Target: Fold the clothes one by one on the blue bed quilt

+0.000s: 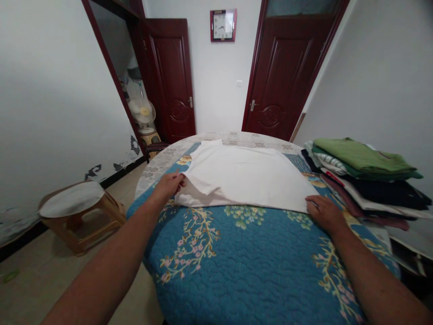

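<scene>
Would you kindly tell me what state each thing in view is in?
White shirt: spread out, near left part lifted
Left hand: pinching the lifted part
Right hand: at the near right corner, grip unclear
Quilt: spread out
Clothes pile: folded, stacked
Left door: open
Right door: shut
Stool: upright
Fan: upright, running or not unclear
Clock: hung on wall

Table [154,167] with stool [72,198] at left, clothes pile [368,180] at right
A quilt [257,257] lies on the table, and on it a garment [250,176]. At the far wall [216,81], a clock [223,25] hangs between left door [171,67] and right door [284,67].
</scene>
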`<act>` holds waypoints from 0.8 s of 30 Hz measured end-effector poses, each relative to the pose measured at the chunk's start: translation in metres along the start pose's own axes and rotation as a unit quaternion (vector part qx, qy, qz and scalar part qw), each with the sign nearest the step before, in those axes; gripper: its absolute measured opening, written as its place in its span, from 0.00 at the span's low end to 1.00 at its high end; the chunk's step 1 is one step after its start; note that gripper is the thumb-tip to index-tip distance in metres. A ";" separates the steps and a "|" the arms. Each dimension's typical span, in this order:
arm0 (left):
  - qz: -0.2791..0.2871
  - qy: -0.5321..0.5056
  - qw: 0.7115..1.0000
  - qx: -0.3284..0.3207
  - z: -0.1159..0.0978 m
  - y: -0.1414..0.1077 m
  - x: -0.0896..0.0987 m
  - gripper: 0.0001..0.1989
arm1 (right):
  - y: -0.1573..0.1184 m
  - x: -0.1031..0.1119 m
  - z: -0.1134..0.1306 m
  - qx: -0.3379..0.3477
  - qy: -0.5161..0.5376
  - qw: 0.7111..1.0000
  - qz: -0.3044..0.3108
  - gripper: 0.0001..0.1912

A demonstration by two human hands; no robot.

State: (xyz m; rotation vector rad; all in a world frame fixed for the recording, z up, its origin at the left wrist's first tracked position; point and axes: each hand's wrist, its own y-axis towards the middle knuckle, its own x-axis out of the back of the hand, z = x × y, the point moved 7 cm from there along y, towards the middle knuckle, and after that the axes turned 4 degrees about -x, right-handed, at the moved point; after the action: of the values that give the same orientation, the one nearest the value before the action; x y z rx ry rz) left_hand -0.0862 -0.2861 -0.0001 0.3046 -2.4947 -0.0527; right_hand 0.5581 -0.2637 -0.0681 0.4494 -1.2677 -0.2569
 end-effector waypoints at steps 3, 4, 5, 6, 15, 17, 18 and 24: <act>-0.033 -0.065 0.996 0.050 0.001 0.016 -0.006 0.29 | 0.000 0.001 -0.002 0.003 0.018 1.000 0.001 0.22; -0.027 -0.052 0.997 0.049 0.000 0.019 -0.011 0.31 | 0.000 0.002 -0.003 0.006 0.028 1.000 0.005 0.22; -0.024 -0.023 0.999 0.041 0.000 0.020 -0.015 0.34 | -0.001 0.002 -0.003 0.012 0.040 0.999 0.010 0.22; -0.027 0.015 0.999 0.030 0.000 0.020 -0.018 0.36 | -0.002 0.003 -0.004 0.020 0.053 0.998 0.018 0.22; -0.001 0.280 0.960 -0.020 0.013 -0.018 -0.025 0.29 | -0.015 0.000 -0.010 0.065 0.078 0.992 0.081 0.27; 0.011 0.296 0.954 -0.038 0.009 -0.028 -0.030 0.25 | -0.014 -0.002 -0.014 0.063 0.070 0.993 0.074 0.24; 0.016 0.297 0.953 -0.046 0.007 -0.033 -0.033 0.23 | -0.014 -0.003 -0.017 0.059 0.066 0.994 0.068 0.23; -0.002 0.232 0.971 -0.054 0.003 -0.052 -0.034 0.26 | -0.008 -0.008 -0.052 0.012 0.017 0.999 0.039 0.21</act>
State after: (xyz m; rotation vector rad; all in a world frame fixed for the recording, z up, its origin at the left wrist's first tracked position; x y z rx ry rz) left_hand -0.0503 -0.3291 -0.0277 0.2445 -2.0184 -0.1052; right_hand 0.6063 -0.2574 -0.0903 0.4214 -1.2531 -0.1672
